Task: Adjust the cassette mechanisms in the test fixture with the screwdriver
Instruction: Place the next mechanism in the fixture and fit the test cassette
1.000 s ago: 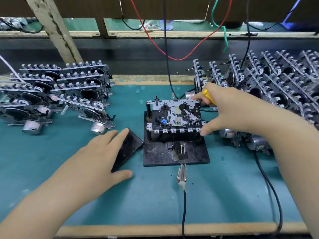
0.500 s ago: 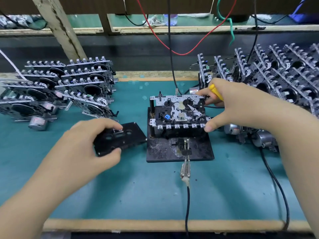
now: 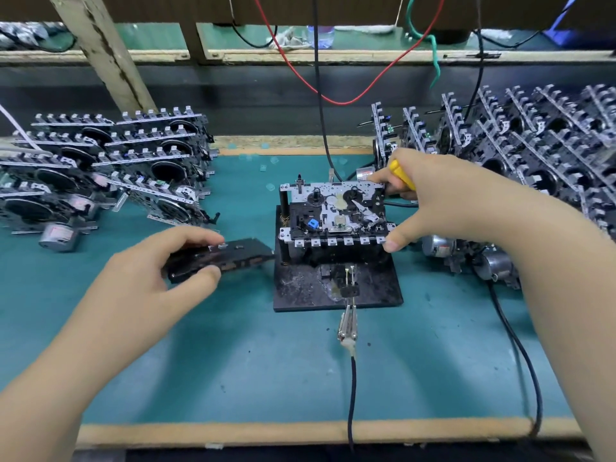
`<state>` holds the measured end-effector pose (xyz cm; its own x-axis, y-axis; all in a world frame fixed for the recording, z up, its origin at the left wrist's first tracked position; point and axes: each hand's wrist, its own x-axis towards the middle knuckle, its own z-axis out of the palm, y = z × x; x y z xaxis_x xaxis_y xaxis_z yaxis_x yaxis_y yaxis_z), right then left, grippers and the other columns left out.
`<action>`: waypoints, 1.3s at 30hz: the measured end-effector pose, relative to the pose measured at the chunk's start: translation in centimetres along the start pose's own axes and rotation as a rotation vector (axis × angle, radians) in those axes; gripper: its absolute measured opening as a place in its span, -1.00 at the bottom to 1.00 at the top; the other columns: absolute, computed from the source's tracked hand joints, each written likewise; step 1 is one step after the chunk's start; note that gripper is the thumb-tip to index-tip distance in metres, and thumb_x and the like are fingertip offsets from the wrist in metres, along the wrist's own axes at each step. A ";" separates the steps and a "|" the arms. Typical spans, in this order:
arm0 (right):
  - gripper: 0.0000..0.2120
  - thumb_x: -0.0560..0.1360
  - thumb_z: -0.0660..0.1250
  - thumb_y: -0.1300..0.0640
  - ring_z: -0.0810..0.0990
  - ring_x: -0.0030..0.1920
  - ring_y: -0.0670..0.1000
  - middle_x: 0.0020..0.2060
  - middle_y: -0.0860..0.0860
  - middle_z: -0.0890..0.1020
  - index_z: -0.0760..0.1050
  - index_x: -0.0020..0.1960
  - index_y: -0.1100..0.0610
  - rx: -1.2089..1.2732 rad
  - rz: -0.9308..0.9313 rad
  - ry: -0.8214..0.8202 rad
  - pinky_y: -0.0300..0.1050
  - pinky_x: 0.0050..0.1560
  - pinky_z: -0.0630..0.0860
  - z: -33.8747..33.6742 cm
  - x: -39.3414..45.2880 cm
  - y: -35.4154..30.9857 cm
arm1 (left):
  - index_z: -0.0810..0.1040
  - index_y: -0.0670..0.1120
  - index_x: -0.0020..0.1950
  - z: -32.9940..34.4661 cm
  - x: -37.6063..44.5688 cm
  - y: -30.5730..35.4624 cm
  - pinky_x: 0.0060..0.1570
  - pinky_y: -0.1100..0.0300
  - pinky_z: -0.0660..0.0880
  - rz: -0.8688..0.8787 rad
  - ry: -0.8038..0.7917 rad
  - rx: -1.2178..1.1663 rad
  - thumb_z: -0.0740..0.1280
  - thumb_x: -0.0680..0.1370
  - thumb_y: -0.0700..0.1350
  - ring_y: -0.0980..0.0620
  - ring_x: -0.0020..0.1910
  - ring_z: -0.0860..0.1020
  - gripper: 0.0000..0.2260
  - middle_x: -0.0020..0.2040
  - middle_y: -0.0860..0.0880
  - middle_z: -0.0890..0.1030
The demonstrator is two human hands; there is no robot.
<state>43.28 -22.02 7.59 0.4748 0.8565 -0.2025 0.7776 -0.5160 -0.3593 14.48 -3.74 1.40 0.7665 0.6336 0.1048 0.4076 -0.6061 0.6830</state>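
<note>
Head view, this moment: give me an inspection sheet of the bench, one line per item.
Surface: teal bench mat with a pale wooden front edge.
Job's things: silver and black cassette mechanism seated on the black test fixture plate; yellow-handled screwdriver at its far right corner.
Clutter: stack of finished mechanisms at left, another stack at right; loose grey motors.
Grippers: left hand grips a black cassette tape beside the fixture; right hand holds the screwdriver, thumb on the mechanism's near right corner.
Cables: black lead with metal clip runs to the fixture; red wire hangs behind.
Surroundings: wooden shelf rail behind.
</note>
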 end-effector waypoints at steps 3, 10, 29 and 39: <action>-0.35 0.15 0.71 -0.04 0.54 0.18 -0.06 0.33 -0.25 0.52 0.27 -0.10 0.01 0.004 0.012 -0.006 0.08 0.15 0.53 0.0 -0.1 0.0 | 0.59 0.18 0.21 -0.8 0.8 1.3 0.29 0.12 0.47 0.066 0.115 -0.225 0.35 0.42 0.14 0.12 0.17 0.60 -0.64 0.16 0.17 0.66; -0.38 0.20 0.69 -0.01 0.53 0.25 0.00 0.21 -0.39 0.47 0.23 -0.15 0.00 0.071 0.032 0.015 0.09 -0.07 0.58 0.1 -1.1 -0.5 | 0.58 0.13 0.17 2.6 6.0 8.0 0.39 0.22 0.33 0.341 -0.097 -0.171 0.39 0.55 -0.08 0.21 0.33 0.47 -0.79 0.31 0.21 0.56; -0.77 0.55 0.28 0.01 0.68 0.11 -0.11 -0.14 -0.05 0.68 0.23 -0.17 -0.05 0.752 -0.152 0.662 0.27 0.21 0.50 6.7 -2.5 -1.1 | 0.48 0.14 0.32 3.1 8.4 8.0 0.21 0.27 0.32 0.569 -0.318 0.317 0.46 0.40 -0.04 0.26 0.36 0.35 -0.51 0.56 0.08 0.31; -0.78 0.56 0.27 -0.02 0.67 0.15 -0.07 -0.18 -0.08 0.64 0.25 -0.14 0.00 0.807 -0.135 0.667 0.31 0.23 0.49 7.0 -2.7 -1.3 | 0.48 0.15 0.33 5.5 6.3 5.4 0.50 -0.19 0.16 0.555 -0.122 0.209 0.42 0.47 -0.02 -0.13 0.63 0.00 -0.58 0.65 -0.06 -0.05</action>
<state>38.04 -23.57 2.20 0.7261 0.5986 0.3383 0.4525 -0.0456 -0.8906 24.28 -5.67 1.77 0.9388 0.1439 0.3130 0.0103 -0.9198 0.3922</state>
